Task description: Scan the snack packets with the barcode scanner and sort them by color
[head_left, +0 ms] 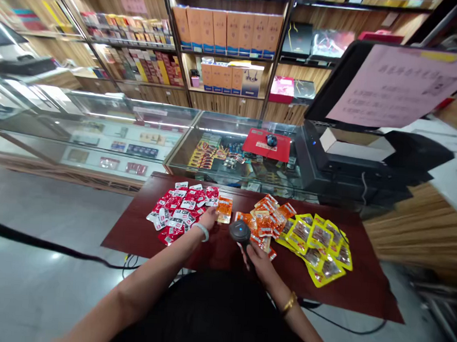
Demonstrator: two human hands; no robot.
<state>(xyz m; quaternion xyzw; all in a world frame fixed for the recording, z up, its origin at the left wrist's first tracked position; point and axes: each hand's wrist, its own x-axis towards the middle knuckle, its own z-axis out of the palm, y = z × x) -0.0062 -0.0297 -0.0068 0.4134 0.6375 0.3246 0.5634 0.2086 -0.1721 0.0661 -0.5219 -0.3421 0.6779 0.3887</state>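
My left hand (209, 218) reaches over the dark red table (139, 232) and pinches an orange snack packet (224, 210) that lies between two piles. My right hand (257, 259) grips a black handheld barcode scanner (240, 232), its head with a blue light pointing up near the orange packets. A pile of red-and-white packets (179, 209) lies left of my left hand. A pile of orange packets (266, 222) sits at the centre. Yellow packets (319, 243) spread out to the right.
Behind the table stands a glass display counter (229, 155) with a red mat and a mouse (271, 140) on it. A black register with a monitor (372, 97) stands at the right. Shelves of boxed goods (227, 31) line the back wall. Cables run under the table.
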